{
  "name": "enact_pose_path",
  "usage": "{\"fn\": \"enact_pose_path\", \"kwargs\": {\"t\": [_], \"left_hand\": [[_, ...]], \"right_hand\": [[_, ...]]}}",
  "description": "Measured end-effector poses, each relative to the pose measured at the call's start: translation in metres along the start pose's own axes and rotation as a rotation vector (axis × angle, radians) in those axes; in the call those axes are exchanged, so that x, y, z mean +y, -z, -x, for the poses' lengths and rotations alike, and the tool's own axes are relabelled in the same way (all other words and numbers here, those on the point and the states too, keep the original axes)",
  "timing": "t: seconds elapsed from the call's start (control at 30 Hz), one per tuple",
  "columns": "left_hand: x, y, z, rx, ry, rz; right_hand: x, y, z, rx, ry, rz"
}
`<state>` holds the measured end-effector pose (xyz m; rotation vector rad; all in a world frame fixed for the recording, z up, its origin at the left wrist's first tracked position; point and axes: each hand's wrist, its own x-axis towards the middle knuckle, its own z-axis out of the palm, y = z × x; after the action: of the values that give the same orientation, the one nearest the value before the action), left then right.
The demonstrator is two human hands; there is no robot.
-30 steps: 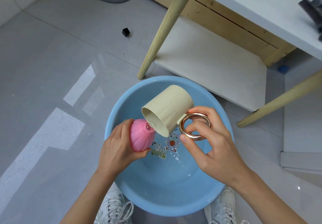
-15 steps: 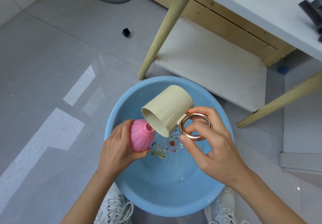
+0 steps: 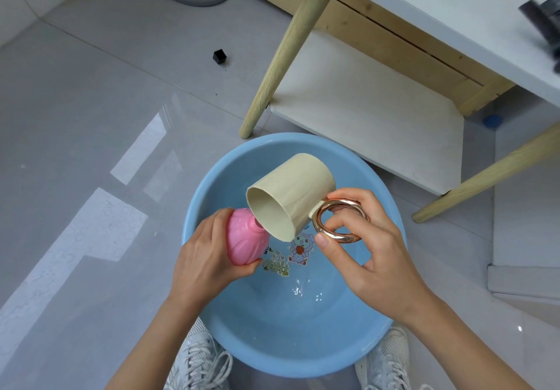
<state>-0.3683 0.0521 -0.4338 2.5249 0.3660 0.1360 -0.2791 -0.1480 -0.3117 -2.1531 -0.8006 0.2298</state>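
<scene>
Mug [image 3: 292, 197] and pink ball [image 3: 246, 239] unmoved.

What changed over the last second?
Nothing visible. The left hand still grips the pink ball by the rim of the tilted beige mug. The right hand still pinches its gold ring handle over the blue basin.

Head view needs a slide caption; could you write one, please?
Right hand tilts beige mug, left hand grips pink object, over basin.

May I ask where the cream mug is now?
Head view, centre: cream mug tilted over the blue basin, right hand gripping its handle, left hand holding a pink ball alongside.
</scene>
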Motion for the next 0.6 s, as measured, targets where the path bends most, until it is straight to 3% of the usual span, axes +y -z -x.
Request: {"fn": "enact_pose_path", "kwargs": {"t": [0.23, 0.6], "left_hand": [[0.0, 0.0, 0.0, -0.009, -0.001, -0.006], [0.005, 0.001, 0.0, -0.016, 0.025, 0.002]], "right_hand": [[0.007, 0.005, -0.006, 0.089, -0.411, -0.495], [0.07, -0.019, 0.001, 0.257, -0.789, -0.775]]}}
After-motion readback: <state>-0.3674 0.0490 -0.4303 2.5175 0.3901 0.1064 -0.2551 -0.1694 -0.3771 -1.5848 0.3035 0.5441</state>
